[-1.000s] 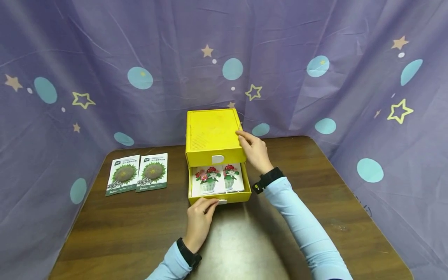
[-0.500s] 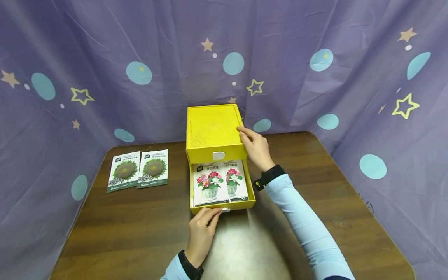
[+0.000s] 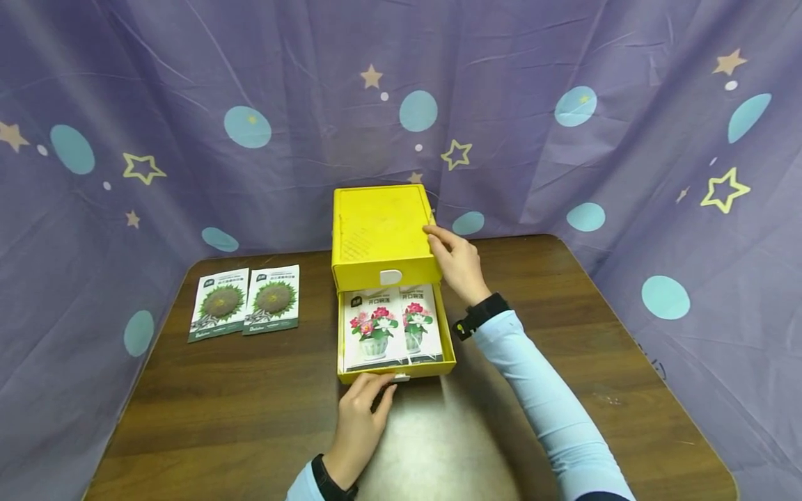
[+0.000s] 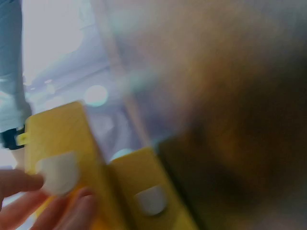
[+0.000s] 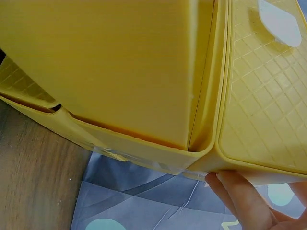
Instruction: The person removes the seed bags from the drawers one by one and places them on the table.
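Observation:
A yellow box with drawers (image 3: pixel 383 226) stands near the table's back edge, its lower drawer (image 3: pixel 432 370) pulled out. Inside lie two white seed packets (image 3: pixel 374 327) picturing pink and red flowers in a pot, side by side and overlapping. My left hand (image 3: pixel 360 421) is at the drawer's front, fingertips right at its white tab (image 3: pixel 402 378), with a gap between thumb and forefinger. In the left wrist view, the fingers (image 4: pixel 29 182) overlap the tab's edge. My right hand (image 3: pixel 464 268) rests its fingertips on the box's upper right edge. The upper drawer is closed.
Two sunflower seed packets (image 3: pixel 271 299) lie flat on the wooden table (image 3: pixel 250 390), left of the box. A purple curtain (image 3: pixel 301 104) with stars and blue ovals hangs behind the table and along both sides. A white tab (image 3: pixel 391 277) sits on the upper drawer.
The lower drawer has come further out toward me, showing more of its flower packets. My left thumb has moved away from the tab. My right hand keeps its place on the box's edge.

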### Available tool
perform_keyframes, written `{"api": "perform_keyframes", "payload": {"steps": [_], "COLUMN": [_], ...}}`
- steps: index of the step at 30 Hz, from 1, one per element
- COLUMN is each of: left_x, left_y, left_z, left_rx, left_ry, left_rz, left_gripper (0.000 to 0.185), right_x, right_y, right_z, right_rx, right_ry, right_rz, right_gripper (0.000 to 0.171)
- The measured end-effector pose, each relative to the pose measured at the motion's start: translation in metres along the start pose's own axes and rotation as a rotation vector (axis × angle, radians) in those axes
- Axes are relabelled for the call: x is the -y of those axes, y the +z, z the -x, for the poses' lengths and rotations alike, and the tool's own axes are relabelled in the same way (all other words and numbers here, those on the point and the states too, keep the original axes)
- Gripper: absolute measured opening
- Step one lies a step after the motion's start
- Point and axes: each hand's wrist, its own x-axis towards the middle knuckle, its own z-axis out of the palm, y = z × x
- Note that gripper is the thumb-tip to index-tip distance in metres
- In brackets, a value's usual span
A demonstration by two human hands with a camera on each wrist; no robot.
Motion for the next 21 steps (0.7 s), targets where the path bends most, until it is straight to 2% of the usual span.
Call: {"api": "perform_keyframes", "payload": {"steps": [4,5,7,9,11,13,18,21], "left_x": [-0.010,-0.013,-0.017,-0.020,-0.019,-0.016,-0.005,-0.001], "left_y": [-0.017,-0.022,-0.033,-0.043,-0.048,-0.051,-0.045,-0.040], "left_z": [-0.013,-0.018,-0.030,-0.044,-0.059,-0.072,-0.091,-0.100], "left_rx": [0.102,0.118,0.163,0.217,0.251,0.274,0.402,0.482], "left_ry": [0.035,0.035,-0.021,-0.143,-0.298,-0.429,-0.645,-0.790], "left_rz": [-0.079,-0.073,0.007,0.169,0.325,0.407,0.385,0.452], "left_gripper": [0.017,0.015,0.014,0.016,0.022,0.033,0.068,0.083], "right_x": [0.000,0.000,0.000,0.001,0.001,0.000,-0.001,0.002], "right_y": [0.000,0.000,0.000,0.000,-0.001,-0.001,0.000,0.002], "right_z": [0.000,0.000,0.000,0.001,0.001,0.001,0.002,0.002], "right_rx": [0.000,0.000,0.000,-0.001,-0.002,-0.004,-0.002,-0.003], "right_ry": [0.001,0.002,0.000,0.000,0.000,0.004,0.007,0.002], "right_rz": [0.010,0.011,0.014,0.010,0.005,0.005,0.015,0.006], "right_gripper": [0.035,0.035,0.035,0.035,0.035,0.034,0.034,0.035]}}
